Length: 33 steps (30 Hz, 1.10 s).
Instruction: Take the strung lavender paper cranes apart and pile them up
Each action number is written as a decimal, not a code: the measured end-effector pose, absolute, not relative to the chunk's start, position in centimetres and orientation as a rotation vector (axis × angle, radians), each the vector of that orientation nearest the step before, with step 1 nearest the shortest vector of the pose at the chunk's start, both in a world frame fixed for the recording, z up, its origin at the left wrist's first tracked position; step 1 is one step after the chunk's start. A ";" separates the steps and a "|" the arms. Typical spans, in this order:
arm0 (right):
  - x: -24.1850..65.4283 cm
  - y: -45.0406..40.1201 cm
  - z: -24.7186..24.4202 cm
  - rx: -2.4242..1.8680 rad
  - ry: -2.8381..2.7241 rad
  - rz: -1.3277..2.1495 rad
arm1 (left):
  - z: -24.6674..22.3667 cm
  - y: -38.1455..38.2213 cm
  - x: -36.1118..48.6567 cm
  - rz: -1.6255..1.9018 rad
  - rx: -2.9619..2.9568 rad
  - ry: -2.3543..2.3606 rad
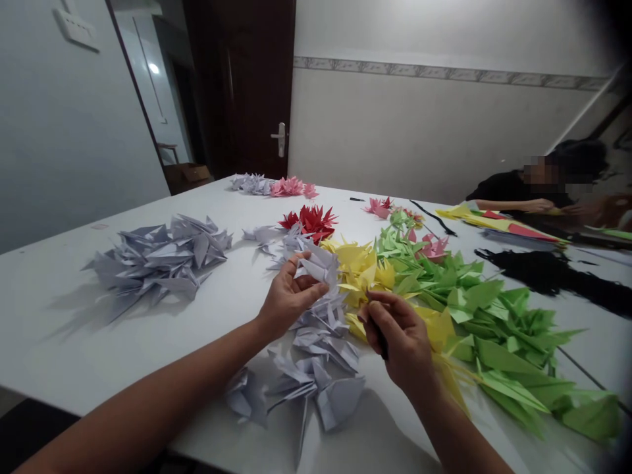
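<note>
My left hand [286,296] pinches a pale lavender-white paper crane [318,266] between thumb and fingers, above the middle of the table. Just to the right, my right hand [399,332] is closed around a slim dark tool [382,345]; most of it is hidden in the fist, so its kind cannot be told. Its thin tip points up toward the held crane, with a gap between them. Yellow paper cranes [358,260] lie behind and beneath my hands. More pale cranes [316,382] are spread below them, toward the table's near edge.
A pale pile of cranes [158,257] sits left on the white table [54,289]. Green cranes [494,322] stretch along the right, with red cranes [311,222] and pink cranes [289,187] farther back. Black strands [553,273] and coloured paper sheets [508,227] lie near another person [513,191].
</note>
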State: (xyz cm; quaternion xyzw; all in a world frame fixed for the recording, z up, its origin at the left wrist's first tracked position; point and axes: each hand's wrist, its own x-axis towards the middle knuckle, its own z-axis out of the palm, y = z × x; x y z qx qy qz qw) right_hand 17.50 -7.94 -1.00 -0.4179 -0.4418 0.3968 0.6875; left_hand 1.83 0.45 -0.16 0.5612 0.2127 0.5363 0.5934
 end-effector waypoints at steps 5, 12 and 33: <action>16.7 -7.7 -1.4 -1.049 -1.070 0.913 | 0.4 -0.3 2.1 1.136 1.138 0.537; 16.6 -7.6 -2.2 -1.072 -1.131 0.929 | 1.3 -0.7 2.2 1.068 1.071 0.482; 16.8 -7.7 -2.3 -1.161 -1.103 0.874 | 1.2 1.7 0.8 1.252 1.096 0.711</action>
